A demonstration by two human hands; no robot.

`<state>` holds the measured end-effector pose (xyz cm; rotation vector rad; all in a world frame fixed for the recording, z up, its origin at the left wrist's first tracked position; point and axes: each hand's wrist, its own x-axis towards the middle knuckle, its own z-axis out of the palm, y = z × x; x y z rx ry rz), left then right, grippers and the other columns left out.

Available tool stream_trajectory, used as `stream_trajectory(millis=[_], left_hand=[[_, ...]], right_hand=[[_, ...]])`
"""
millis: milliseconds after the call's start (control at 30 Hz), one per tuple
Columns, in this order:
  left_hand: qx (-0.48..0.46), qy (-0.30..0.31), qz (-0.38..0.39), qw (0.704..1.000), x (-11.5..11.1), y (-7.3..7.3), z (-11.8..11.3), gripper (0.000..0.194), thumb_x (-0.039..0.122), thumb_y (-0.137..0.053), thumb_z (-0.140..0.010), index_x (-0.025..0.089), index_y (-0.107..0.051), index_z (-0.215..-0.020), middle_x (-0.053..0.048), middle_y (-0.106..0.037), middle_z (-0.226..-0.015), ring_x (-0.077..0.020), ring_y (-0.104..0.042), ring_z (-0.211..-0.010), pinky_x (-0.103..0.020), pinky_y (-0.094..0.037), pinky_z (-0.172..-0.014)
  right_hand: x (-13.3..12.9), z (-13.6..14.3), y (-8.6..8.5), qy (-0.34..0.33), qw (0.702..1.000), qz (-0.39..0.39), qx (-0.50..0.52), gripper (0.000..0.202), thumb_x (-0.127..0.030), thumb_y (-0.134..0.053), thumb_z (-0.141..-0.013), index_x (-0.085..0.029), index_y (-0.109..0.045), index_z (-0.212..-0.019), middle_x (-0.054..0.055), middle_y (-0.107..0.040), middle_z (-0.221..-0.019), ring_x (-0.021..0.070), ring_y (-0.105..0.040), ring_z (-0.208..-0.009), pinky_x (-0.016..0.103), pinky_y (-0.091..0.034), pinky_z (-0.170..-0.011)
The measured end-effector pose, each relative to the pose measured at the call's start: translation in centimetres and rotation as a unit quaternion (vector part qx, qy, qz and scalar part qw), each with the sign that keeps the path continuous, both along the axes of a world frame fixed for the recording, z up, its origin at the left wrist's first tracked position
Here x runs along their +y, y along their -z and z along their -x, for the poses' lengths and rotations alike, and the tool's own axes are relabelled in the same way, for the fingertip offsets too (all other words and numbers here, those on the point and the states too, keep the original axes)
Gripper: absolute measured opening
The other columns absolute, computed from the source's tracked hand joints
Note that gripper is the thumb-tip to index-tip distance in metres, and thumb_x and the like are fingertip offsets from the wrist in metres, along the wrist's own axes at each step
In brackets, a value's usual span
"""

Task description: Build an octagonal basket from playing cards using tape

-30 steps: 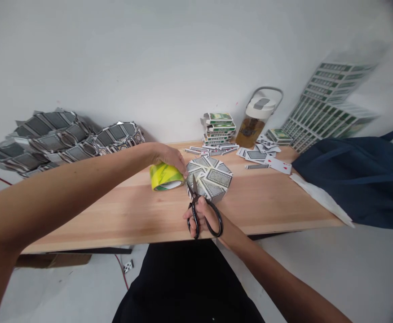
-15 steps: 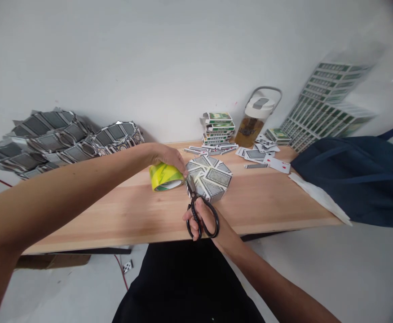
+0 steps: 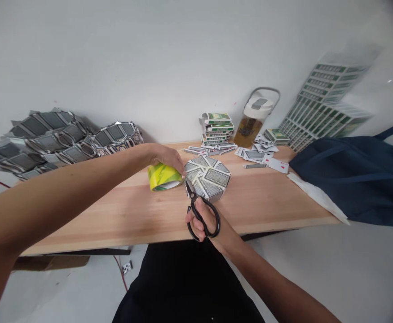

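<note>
- Step in hand, as I judge it: snipping at the tape by the near left edge of the card-covered piece (image 3: 213, 176)
- The right hand (image 3: 201, 220) has its fingers curled through and around the handles of the black scissors (image 3: 192, 195), their blades almost together and pointing far and left
- The left hand (image 3: 170, 157) reaches over the yellow tape roll (image 3: 161, 177), fingertips bent down beside the blade tips; whether they pinch a strip I cannot tell, as that spot is too small
- The tape roll lies on the desk (image 3: 257, 202), just left of the card-covered piece; loose playing cards (image 3: 277, 164) lie farther right, and small boxes (image 3: 218, 128) are stacked at the far side
- The next move calls for a clear look at whether the cut is through, fingertips clear of the blades, and a light touch so the card-covered piece does not shift
</note>
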<state>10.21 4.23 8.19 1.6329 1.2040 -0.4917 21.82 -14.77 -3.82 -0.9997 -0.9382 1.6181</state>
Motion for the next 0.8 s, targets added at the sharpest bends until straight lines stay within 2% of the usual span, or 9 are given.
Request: stream_trajectory(millis=[200,400,533,600,633,667,700,767,800], left_hand=[[0.017,0.039,-0.035,0.999,0.2,-0.1,-0.1,0.031,0.041,-0.083,-0.052,0.019,-0.069,-0.069,-0.001,-0.068,-0.062,-0.0152,-0.061,-0.057,-0.024,-0.048,-0.054],[0.011,0.037,-0.034,0.999,0.4,0.0,0.1,0.029,0.038,-0.083,-0.051,0.019,-0.069,-0.068,0.001,-0.065,-0.059,-0.0139,-0.058,-0.055,-0.023,-0.047,-0.054],[0.005,0.032,-0.040,0.999,0.0,-0.1,0.1,0.026,0.036,-0.082,-0.051,0.019,-0.071,-0.067,-0.001,-0.066,-0.059,-0.0151,-0.058,-0.055,-0.025,-0.047,-0.054],[0.001,0.029,-0.047,0.998,-0.2,-0.3,0.1,0.024,0.035,-0.082,-0.050,0.019,-0.071,-0.065,-0.002,-0.066,-0.059,-0.0158,-0.059,-0.055,-0.025,-0.047,-0.054],[-0.002,0.027,-0.049,0.998,-0.2,-0.3,0.1,0.024,0.034,-0.082,-0.049,0.019,-0.072,-0.065,-0.002,-0.067,-0.060,-0.0160,-0.059,-0.054,-0.025,-0.047,-0.053],[-0.006,0.025,-0.047,0.999,-0.3,-0.3,0.2,0.023,0.033,-0.083,-0.049,0.020,-0.072,-0.064,-0.002,-0.068,-0.060,-0.0162,-0.059,-0.054,-0.025,-0.047,-0.053],[-0.010,0.022,-0.044,0.999,-0.3,-0.3,0.2,0.023,0.033,-0.083,-0.048,0.020,-0.073,-0.064,-0.003,-0.068,-0.061,-0.0165,-0.059,-0.054,-0.025,-0.047,-0.052],[-0.019,0.019,-0.040,0.999,-0.2,-0.2,0.4,0.023,0.031,-0.084,-0.045,0.020,-0.074,-0.063,-0.004,-0.070,-0.063,-0.0171,-0.060,-0.054,-0.025,-0.046,-0.051],[-0.022,0.018,-0.039,0.999,-0.2,-0.1,0.4,0.023,0.030,-0.084,-0.044,0.020,-0.074,-0.063,-0.004,-0.070,-0.064,-0.0175,-0.060,-0.054,-0.025,-0.045,-0.050]], right_hand=[[0.1,-1.1,-0.6,-0.049,0.998,0.022,0.014,0.066,-0.075,-0.041,-0.082,-0.014,-0.060,-0.067,-0.007,-0.037,-0.046,0.0049,-0.035,-0.033,0.020,-0.032,-0.035],[-1.0,-2.6,-0.6,-0.148,0.986,0.070,0.017,0.070,-0.079,-0.036,-0.081,-0.014,-0.059,-0.073,-0.006,-0.043,-0.050,0.0062,-0.040,-0.037,0.021,-0.035,-0.038],[-1.8,-4.9,-3.3,-0.190,0.975,0.007,-0.119,0.058,-0.069,-0.040,-0.085,-0.016,-0.059,-0.075,-0.005,-0.046,-0.047,0.0086,-0.042,-0.037,0.022,-0.034,-0.040],[-1.5,-6.5,-5.0,-0.111,0.956,-0.016,-0.271,0.043,-0.060,-0.050,-0.083,-0.019,-0.057,-0.076,-0.004,-0.051,-0.049,0.0114,-0.046,-0.041,0.023,-0.033,-0.041],[-1.2,-7.4,-5.6,-0.060,0.932,-0.046,-0.353,0.036,-0.054,-0.052,-0.083,-0.020,-0.057,-0.075,-0.002,-0.056,-0.055,0.0132,-0.051,-0.047,0.023,-0.035,-0.045],[-0.9,-8.5,-6.1,-0.028,0.889,-0.092,-0.447,0.031,-0.049,-0.053,-0.084,-0.021,-0.058,-0.073,0.000,-0.061,-0.063,0.0159,-0.057,-0.058,0.025,-0.038,-0.051],[-0.5,-9.7,-6.3,0.009,0.833,-0.115,-0.541,0.028,-0.047,-0.053,-0.083,-0.021,-0.059,-0.073,0.002,-0.064,-0.068,0.0190,-0.060,-0.066,0.027,-0.039,-0.056],[0.2,-12.4,-5.9,0.080,0.703,-0.084,-0.701,0.032,-0.050,-0.049,-0.085,-0.022,-0.061,-0.076,0.005,-0.066,-0.069,0.0233,-0.060,-0.067,0.029,-0.035,-0.054],[0.4,-13.8,-5.4,0.091,0.652,-0.070,-0.750,0.033,-0.050,-0.047,-0.086,-0.022,-0.062,-0.078,0.007,-0.067,-0.072,0.0253,-0.061,-0.069,0.030,-0.035,-0.053]])
